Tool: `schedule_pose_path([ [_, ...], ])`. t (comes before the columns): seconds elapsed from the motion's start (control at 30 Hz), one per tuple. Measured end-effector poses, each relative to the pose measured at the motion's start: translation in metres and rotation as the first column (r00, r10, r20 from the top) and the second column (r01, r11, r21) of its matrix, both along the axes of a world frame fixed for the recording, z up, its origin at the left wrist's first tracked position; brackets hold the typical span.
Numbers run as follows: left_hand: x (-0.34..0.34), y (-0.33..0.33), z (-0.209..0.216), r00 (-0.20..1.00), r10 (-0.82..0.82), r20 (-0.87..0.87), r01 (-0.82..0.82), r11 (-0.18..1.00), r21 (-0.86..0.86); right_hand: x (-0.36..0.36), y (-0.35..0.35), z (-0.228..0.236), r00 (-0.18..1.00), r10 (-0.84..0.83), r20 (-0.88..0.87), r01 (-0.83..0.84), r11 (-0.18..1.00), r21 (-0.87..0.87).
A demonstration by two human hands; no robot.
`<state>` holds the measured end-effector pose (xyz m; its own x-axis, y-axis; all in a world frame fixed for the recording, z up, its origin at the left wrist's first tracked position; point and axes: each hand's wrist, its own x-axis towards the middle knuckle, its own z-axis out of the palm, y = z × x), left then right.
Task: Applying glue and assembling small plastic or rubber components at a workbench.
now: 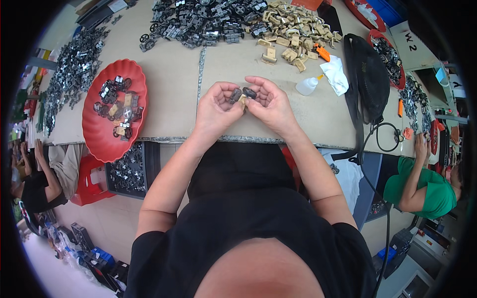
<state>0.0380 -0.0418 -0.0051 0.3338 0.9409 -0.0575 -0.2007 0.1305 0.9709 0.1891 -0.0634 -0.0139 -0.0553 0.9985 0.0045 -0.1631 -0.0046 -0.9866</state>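
Both my hands meet above the table near its front edge, closed round a small toy vehicle (243, 98) with dark wheels and a tan part. My left hand (217, 108) pinches its left side with the thumb and curled fingers. On the other side my right hand (271, 105) grips it, thumb at the tan part. Fingers cover much of the piece. To the left, a red scalloped tray (93, 136) holds several similar pieces in black, silver and tan. Beyond my hands lie a heap of black wheeled chassis (201, 22) and a heap of tan parts (298, 32).
A white squeeze bottle (307, 86) and a white tissue (335, 74) are right of my hands, near an orange tool (323, 52). Farther right lies a black bag (367, 74) with a trailing cord. Small dark parts (74, 69) cover the far left. Other people sit at both sides.
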Motion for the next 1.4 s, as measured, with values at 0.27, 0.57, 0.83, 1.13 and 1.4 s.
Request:
schedule_pose_path([
  [0.27,-0.114,0.018,0.044,0.593,0.79,-0.155,-0.454,0.487,0.746,0.008,-0.015,-0.002,0.982,-0.185,-0.03,0.188,0.968,0.166],
  [0.57,-0.098,0.048,0.049,0.353,0.822,-0.447,0.058,0.458,0.887,0.049,-0.028,0.001,0.675,-0.734,-0.076,0.711,0.619,0.333],
  [0.83,0.067,0.078,0.007,0.613,0.374,-0.696,0.575,0.393,0.718,0.067,-0.015,-0.006,0.679,-0.711,0.18,0.643,0.696,0.32],
  [1.13,0.038,0.069,0.006,0.493,0.363,-0.79,0.601,0.515,0.611,0.071,-0.012,-0.019,0.742,-0.602,0.294,0.555,0.798,0.233],
  [1.4,-0.015,0.054,0.019,0.99,-0.117,0.077,0.132,0.962,-0.239,0.055,-0.02,0.007,0.897,-0.442,-0.007,0.441,0.894,0.085],
])
